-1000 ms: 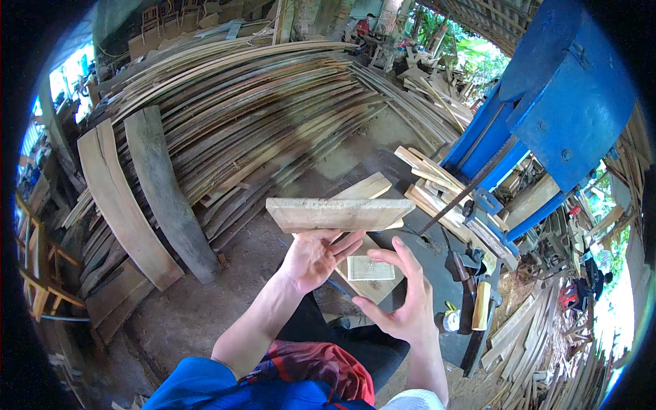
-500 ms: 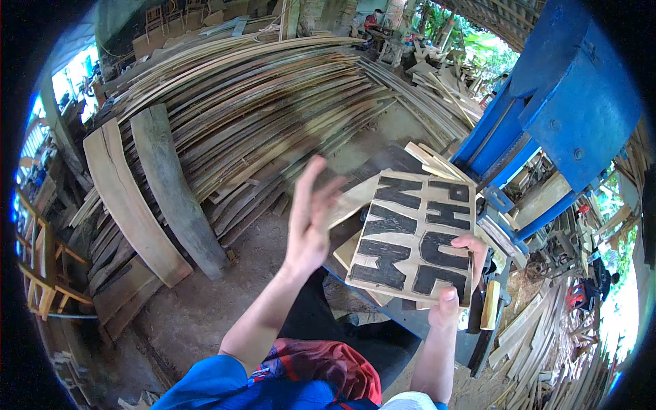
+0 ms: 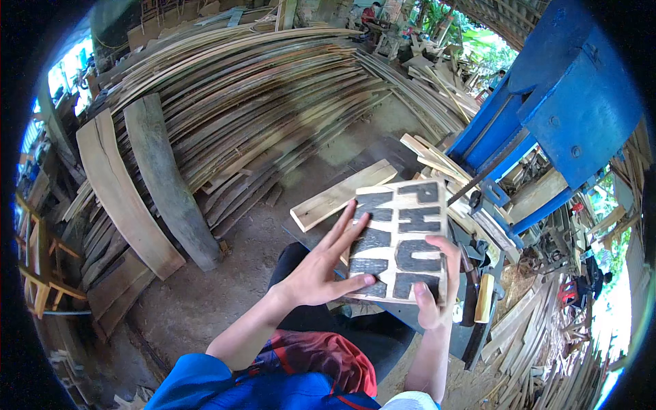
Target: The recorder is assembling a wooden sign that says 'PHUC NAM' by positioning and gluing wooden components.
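Observation:
A rectangular wooden board [image 3: 395, 239] with rows of black painted block letters is held tilted in front of me, its lettered face toward me. My right hand [image 3: 441, 283] grips its right edge, thumb on the front near the lower corner and a finger curled over the side. Flat against the board's left side lies my left hand [image 3: 318, 273], fingers stretched and spread, with the thumb near the bottom edge. Just beyond the board stands a blue bandsaw [image 3: 560, 130], its toothed blade [image 3: 486, 171] running down past the board's upper right.
A pale wooden plank [image 3: 342, 195] lies on the saw table beyond the board. A wooden-handled tool [image 3: 484, 298] is at the right. Long stacked boards [image 3: 253, 109] fill the far left; two wide slabs [image 3: 167, 178] lean there. Scrap wood [image 3: 526, 321] is piled right.
My left hand has come down and right from the air onto the board's left side. The board has shifted slightly left and turned more upright, still gripped by my right hand.

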`<move>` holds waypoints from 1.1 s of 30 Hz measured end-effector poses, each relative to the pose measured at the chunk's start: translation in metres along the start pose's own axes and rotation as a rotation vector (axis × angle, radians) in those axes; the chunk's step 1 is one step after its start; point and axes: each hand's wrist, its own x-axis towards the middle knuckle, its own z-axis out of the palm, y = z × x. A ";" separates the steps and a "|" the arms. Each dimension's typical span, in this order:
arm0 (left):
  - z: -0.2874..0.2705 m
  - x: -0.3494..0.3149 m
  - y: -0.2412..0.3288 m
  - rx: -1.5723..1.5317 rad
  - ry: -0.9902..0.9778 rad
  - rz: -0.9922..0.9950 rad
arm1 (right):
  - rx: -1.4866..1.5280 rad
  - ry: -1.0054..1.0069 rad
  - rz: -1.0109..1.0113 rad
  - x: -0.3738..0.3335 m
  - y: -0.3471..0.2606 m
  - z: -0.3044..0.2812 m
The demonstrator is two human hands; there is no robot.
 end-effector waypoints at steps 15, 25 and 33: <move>-0.022 -0.059 -0.044 -0.339 0.106 -0.450 | 0.282 -0.291 0.371 -0.022 -0.002 0.016; -0.026 -0.055 -0.022 -0.594 0.323 -0.502 | 0.554 0.198 0.639 -0.059 0.046 0.037; -0.011 -0.058 -0.044 -0.763 0.579 -0.524 | 0.648 0.052 0.669 -0.078 0.036 0.059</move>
